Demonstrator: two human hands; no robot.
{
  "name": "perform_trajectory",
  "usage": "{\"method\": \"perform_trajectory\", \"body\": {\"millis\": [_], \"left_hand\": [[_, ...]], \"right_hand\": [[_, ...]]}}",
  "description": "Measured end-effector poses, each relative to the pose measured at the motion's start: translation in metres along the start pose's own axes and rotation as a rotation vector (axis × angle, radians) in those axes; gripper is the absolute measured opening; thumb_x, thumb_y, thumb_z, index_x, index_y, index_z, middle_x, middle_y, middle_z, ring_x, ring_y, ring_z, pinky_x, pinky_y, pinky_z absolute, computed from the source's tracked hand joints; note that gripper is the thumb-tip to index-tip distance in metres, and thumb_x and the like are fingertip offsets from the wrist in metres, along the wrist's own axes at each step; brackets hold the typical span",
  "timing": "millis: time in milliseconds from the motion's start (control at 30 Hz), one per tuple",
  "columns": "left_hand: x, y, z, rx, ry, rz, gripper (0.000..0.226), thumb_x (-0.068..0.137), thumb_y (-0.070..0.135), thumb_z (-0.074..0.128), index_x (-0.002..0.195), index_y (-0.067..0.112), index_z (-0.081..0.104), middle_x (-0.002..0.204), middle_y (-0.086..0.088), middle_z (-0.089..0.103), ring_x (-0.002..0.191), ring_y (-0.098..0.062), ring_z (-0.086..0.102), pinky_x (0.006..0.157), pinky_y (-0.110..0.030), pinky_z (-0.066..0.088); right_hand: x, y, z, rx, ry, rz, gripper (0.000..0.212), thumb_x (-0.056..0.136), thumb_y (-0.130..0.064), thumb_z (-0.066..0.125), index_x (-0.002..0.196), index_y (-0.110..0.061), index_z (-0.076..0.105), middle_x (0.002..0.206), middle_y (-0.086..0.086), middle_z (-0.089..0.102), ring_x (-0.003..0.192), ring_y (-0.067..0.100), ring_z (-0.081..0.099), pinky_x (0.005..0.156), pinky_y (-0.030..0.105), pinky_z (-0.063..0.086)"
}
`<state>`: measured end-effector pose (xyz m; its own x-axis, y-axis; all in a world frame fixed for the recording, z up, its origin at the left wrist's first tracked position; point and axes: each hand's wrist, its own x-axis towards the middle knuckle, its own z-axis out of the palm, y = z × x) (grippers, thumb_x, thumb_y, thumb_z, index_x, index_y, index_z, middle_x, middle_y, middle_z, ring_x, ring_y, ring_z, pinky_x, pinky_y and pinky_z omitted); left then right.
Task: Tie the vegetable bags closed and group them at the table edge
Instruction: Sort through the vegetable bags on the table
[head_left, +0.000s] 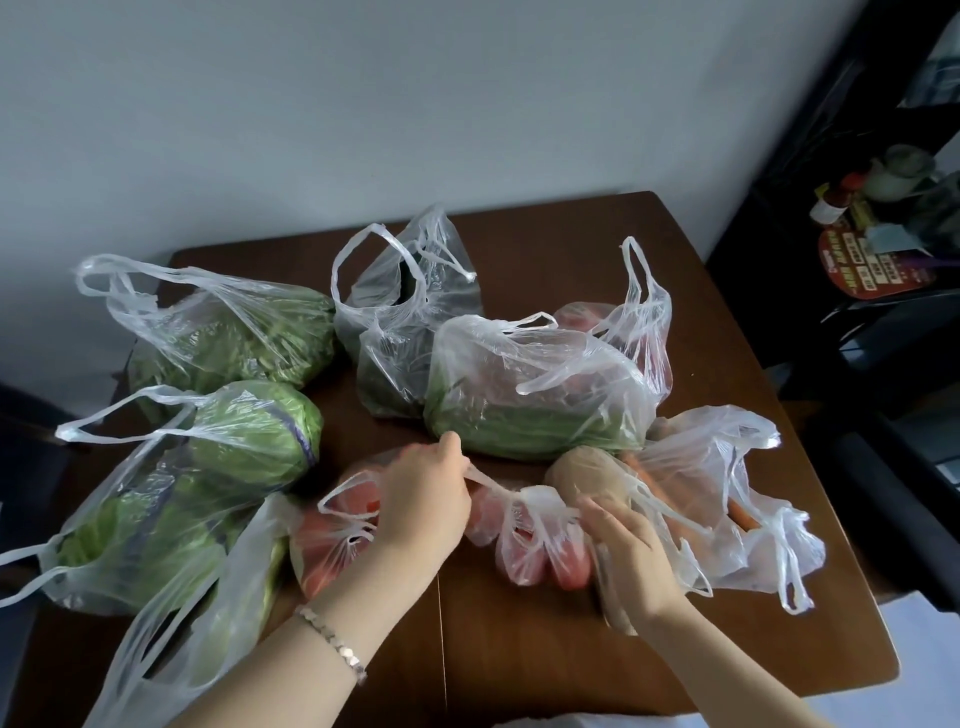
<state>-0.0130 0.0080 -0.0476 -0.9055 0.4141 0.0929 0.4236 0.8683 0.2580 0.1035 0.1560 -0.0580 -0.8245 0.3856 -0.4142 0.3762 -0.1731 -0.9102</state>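
Several clear plastic bags of vegetables lie on a brown wooden table (545, 670). In front of me is a bag of red tomatoes (535, 551). My left hand (423, 504) grips one of its twisted handles, pulled taut to the left. My right hand (631, 545) grips the other handle on the right. The handles cross in a knot (540, 501) between my hands. Beside my right hand lies a bag with a potato and carrots (691, 483). Bags of leafy greens sit at the left (218, 467), far left (234, 332) and middle (524, 395).
Another bag with dark greens (395, 322) stands at the back, with a bag of red vegetables (628, 322) behind the middle one. A long greens bag (208, 613) hangs over the near left edge. A dark shelf with bottles (878, 208) stands to the right. A grey wall is behind.
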Motion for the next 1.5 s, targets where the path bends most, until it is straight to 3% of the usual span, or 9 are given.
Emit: {"method": "perform_trajectory", "body": {"millis": [200,367,500,600,867,1033,1167,1333,1500], "left_hand": [[0.009,-0.041,0.021,0.467,-0.289,-0.111,0.031,0.088,0.014,0.041,0.116,0.02,0.055,0.117,0.001,0.058,0.118,-0.024,0.039,0.092,-0.035,0.032],[-0.003,-0.042,0.03,0.395,-0.251,-0.108,0.016,0.067,0.008,0.072,0.082,0.012,0.067,0.086,-0.005,0.064,0.089,-0.029,0.057,0.073,-0.037,0.045],[0.006,-0.026,0.018,-0.665,-0.188,-0.358,0.019,0.095,0.011,0.045,0.082,0.007,0.059,0.087,-0.003,0.067,0.086,-0.018,0.062,0.074,-0.027,0.042],[0.005,0.013,0.011,-1.503,-0.282,-0.604,0.03,0.097,0.008,0.037,0.068,0.01,0.044,0.053,-0.003,0.058,0.05,-0.015,0.057,0.058,-0.025,0.049],[-0.013,0.002,0.031,-0.543,-0.547,-0.005,0.017,0.096,0.026,0.044,0.08,0.023,0.042,0.059,0.005,0.046,0.055,-0.01,0.045,0.06,-0.03,0.036],[-0.007,0.018,0.019,-0.595,-0.706,-0.097,0.035,0.086,0.042,0.058,0.119,0.036,0.05,0.062,0.012,0.052,0.068,-0.004,0.053,0.067,-0.022,0.039],[-0.009,0.034,0.013,-0.634,-0.693,-0.016,0.022,0.091,0.032,0.053,0.081,0.017,0.066,0.054,0.004,0.051,0.052,-0.008,0.045,0.057,-0.025,0.032],[-0.009,0.03,0.014,-0.951,-0.541,-0.276,0.03,0.094,0.021,0.05,0.066,0.021,0.061,0.059,0.01,0.052,0.056,0.004,0.055,0.06,-0.008,0.04],[-0.014,0.033,0.019,-1.014,-0.554,-0.327,0.049,0.093,0.022,0.051,0.045,0.025,0.057,0.065,0.008,0.059,0.074,-0.01,0.057,0.076,-0.019,0.045]], "right_hand": [[0.004,0.034,-0.035,-0.783,0.146,0.153,0.044,0.085,-0.016,0.052,0.043,-0.016,0.04,0.044,-0.004,0.041,0.046,0.01,0.039,0.048,0.022,0.032],[0.008,0.018,-0.037,-0.651,0.187,0.274,0.044,0.087,-0.014,0.056,0.043,-0.011,0.046,0.047,0.003,0.044,0.051,0.012,0.042,0.053,0.028,0.037],[0.008,-0.002,-0.037,-0.03,0.066,0.11,0.024,0.092,-0.014,0.048,0.084,-0.008,0.07,0.096,0.01,0.068,0.097,0.018,0.06,0.094,0.035,0.043],[0.01,-0.013,-0.01,0.444,-0.078,0.112,0.031,0.092,-0.002,0.039,0.068,-0.007,0.059,0.068,0.008,0.061,0.07,0.017,0.058,0.072,0.024,0.049],[0.029,0.017,-0.01,-0.123,0.189,0.162,0.022,0.087,-0.014,0.06,0.067,-0.023,0.063,0.049,-0.011,0.054,0.052,0.007,0.046,0.05,0.019,0.037],[0.027,-0.024,0.008,-0.066,0.023,-0.132,0.019,0.088,-0.014,0.059,0.072,-0.018,0.067,0.071,-0.006,0.065,0.065,-0.001,0.06,0.061,0.006,0.045],[0.03,-0.029,0.016,-0.292,-0.075,-0.254,0.022,0.083,-0.012,0.066,0.069,-0.03,0.067,0.077,-0.009,0.066,0.073,-0.003,0.062,0.067,0.006,0.045],[0.023,0.0,0.004,0.004,0.102,-0.057,0.028,0.075,0.0,0.071,0.101,-0.005,0.061,0.09,0.006,0.07,0.077,0.004,0.067,0.077,0.017,0.055],[0.013,0.026,0.011,-0.484,-0.141,-0.163,0.022,0.085,-0.008,0.061,0.102,-0.017,0.07,0.092,-0.014,0.062,0.084,-0.006,0.055,0.079,0.007,0.042]]}}
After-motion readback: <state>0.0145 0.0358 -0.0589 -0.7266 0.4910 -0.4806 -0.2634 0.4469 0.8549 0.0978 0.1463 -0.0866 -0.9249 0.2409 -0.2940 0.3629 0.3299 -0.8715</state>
